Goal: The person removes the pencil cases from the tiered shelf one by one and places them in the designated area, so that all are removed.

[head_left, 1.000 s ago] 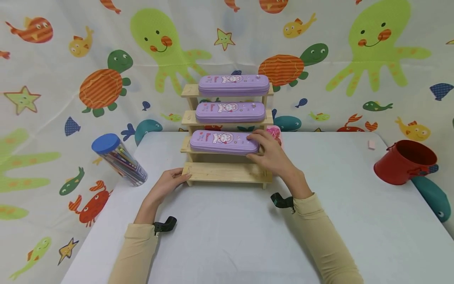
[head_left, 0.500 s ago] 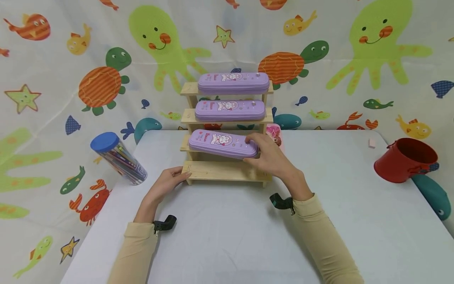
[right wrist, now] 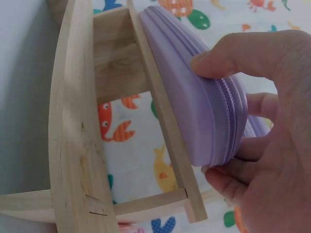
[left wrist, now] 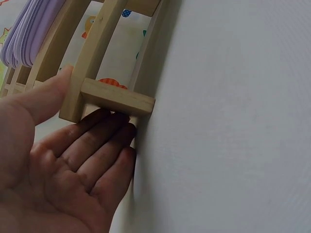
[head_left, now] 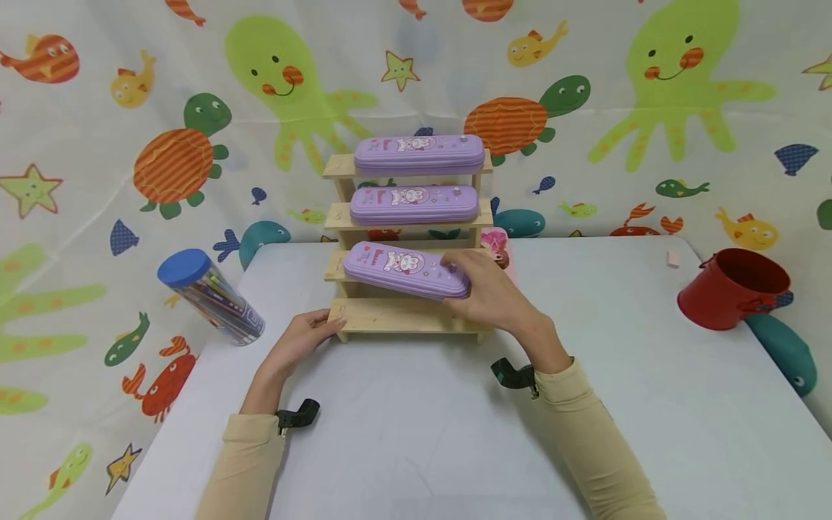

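A purple zippered pencil case (head_left: 396,266) with a cartoon rabbit slants across the third shelf down of a tiered wooden rack (head_left: 390,315). My right hand (head_left: 487,289) grips its right end, thumb on the near side and fingers on the far side, and that end juts forward over the shelf edge. In the right wrist view the pencil case (right wrist: 189,97) shows its zipper side. My left hand (head_left: 305,338) pinches the left end of the lowest shelf. The left wrist view shows the thumb above and fingers under the shelf end (left wrist: 116,97).
Two more purple pencil cases, an upper one (head_left: 419,154) and a lower one (head_left: 414,204), lie on the top two shelves. A clear pencil tub (head_left: 217,300) leans left; a red bucket (head_left: 728,292) stands right. A small pink block (head_left: 672,258) and a pink item (head_left: 497,245) sit farther back.
My right hand has drawn the right end of the pencil case forward and down, so the case now lies more slanted. My left hand keeps its hold on the rack.
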Demonstrator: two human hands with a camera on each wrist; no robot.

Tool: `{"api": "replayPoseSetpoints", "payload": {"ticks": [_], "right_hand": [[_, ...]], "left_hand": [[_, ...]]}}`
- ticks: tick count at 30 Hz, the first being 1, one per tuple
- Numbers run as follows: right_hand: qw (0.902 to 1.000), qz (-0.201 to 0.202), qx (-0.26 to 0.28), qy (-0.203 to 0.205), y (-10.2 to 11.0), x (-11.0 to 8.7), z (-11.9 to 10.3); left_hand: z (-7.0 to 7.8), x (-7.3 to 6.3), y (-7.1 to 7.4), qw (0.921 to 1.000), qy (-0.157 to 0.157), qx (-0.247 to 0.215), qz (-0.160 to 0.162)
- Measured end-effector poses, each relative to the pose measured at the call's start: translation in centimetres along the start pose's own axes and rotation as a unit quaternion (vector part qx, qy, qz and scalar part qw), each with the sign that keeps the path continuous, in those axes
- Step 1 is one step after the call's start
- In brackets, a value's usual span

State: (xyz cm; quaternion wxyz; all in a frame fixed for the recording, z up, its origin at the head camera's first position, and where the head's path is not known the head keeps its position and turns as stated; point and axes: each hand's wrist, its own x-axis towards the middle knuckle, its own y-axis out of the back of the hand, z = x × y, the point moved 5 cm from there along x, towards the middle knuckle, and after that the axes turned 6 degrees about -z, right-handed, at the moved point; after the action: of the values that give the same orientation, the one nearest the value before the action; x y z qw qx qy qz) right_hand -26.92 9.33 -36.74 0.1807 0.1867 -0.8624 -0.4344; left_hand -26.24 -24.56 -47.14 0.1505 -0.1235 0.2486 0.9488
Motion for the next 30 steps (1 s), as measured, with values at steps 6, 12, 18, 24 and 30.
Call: {"api": "replayPoseSetpoints", "payload": {"ticks": [6,12,18,24,30], "right_hand": [[1.0,-0.004,-0.005,-0.005,0.3,-0.9,-0.1],[1.0,0.008,-0.001,-0.002,0.7,-1.9,0.3],[0.9991,0.023,0.034,0.005,1.4,-2.9,0.4],[0.9981,0.037,0.04,0.03,2.4,-3.7,0.4],[0.9973,0.047,0.055,0.015,3.6,-4.9,1.1]], "left_hand": [[0.0,0.1,-0.1,1.0,0.002,0.002,-0.004],[0.0,0.1,-0.2,1.0,0.008,0.003,-0.005],[0.0,0.1,-0.2,0.9999,0.003,0.012,-0.009],[-0.1,-0.1,0.0,0.9999,0.002,0.014,-0.006],[0.1,-0.1,0.0,0.9999,0.003,0.011,-0.006]]}}
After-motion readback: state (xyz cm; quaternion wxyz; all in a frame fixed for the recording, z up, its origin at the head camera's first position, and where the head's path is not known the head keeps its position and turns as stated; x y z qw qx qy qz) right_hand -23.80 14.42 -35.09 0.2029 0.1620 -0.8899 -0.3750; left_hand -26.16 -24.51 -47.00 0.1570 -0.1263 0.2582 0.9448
